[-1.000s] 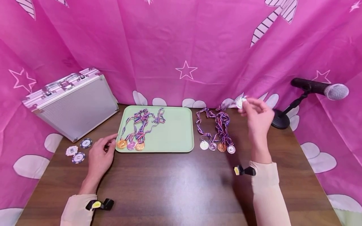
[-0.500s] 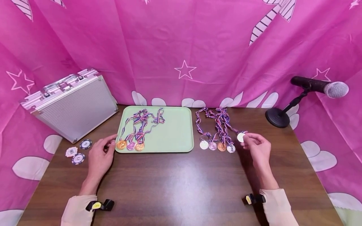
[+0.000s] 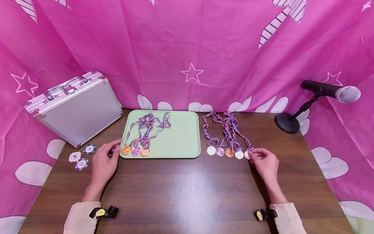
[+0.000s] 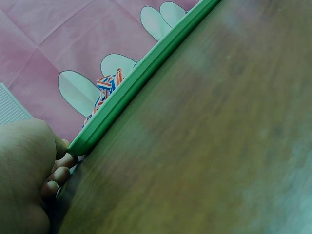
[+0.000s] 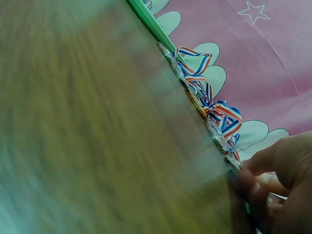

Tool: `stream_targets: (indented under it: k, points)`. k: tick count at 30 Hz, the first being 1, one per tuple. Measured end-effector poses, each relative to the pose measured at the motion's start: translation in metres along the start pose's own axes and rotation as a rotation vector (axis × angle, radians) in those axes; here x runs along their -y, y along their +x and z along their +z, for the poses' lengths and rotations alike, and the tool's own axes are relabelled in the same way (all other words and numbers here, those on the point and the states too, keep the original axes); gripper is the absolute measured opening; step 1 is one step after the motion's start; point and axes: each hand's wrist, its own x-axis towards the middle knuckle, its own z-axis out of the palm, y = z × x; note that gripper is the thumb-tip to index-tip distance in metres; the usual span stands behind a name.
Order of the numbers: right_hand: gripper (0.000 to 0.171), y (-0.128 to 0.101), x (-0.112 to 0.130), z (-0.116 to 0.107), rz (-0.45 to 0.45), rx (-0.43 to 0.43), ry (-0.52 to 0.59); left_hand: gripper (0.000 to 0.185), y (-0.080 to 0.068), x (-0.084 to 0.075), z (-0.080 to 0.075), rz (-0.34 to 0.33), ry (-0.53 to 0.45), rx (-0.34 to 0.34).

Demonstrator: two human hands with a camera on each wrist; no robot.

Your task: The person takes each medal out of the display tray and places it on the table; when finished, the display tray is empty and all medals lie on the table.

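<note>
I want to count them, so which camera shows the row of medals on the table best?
The head view: the medals on the table lie in a full row. The right wrist view shows them edge-on; the left wrist view shows none of that row.

A makeshift recording booth: pink star-print curtains (image 3: 190,48) enclose a wooden table (image 3: 181,191) with a microphone (image 3: 330,91).

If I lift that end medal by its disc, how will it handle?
The medal the right hand pinches is a flat disc, probably rigid and unlikely to roll. Its striped ribbon lies limp on the table, so it should dangle and may snag neighbouring ribbons.
</note>
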Motion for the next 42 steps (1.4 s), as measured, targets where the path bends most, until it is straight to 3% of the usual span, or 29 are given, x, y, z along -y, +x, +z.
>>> stream_targets:
  k: [4, 9, 17, 25, 29, 33, 39, 42]
  points:
    - [0.016, -0.001, -0.004, 0.002, -0.039, -0.053, -0.153, 0.03, 0.0, -0.001, 0.0, -0.004, 0.002, 0.007]
    - [0.016, -0.003, -0.005, 0.003, -0.05, -0.076, -0.152, 0.03, 0.0, -0.002, 0.0, 0.005, 0.002, -0.001]
    - [0.02, -0.004, -0.007, 0.006, -0.012, -0.144, -0.081, 0.029, 0.0, -0.001, 0.0, 0.021, -0.003, -0.019]
    - [0.02, -0.008, -0.007, 0.008, -0.001, -0.225, 0.112, 0.029, 0.0, 0.0, 0.001, 0.019, -0.004, -0.013]
    - [0.016, -0.013, -0.001, 0.013, -0.057, -0.289, 0.183, 0.03, 0.0, 0.0, 0.0, 0.012, 0.006, 0.002]
    - [0.011, -0.025, 0.025, 0.02, -0.144, -0.313, 0.258, 0.03, 0.0, 0.001, 0.0, 0.014, 0.009, 0.001]
    - [0.01, -0.052, 0.075, 0.032, -0.301, -0.272, 0.33, 0.03, 0.0, 0.0, 0.0, 0.009, 0.005, -0.001]
    - [0.011, -0.058, 0.081, 0.045, -0.359, -0.232, 0.333, 0.031, 0.0, 0.0, 0.0, 0.005, 0.004, 0.001]
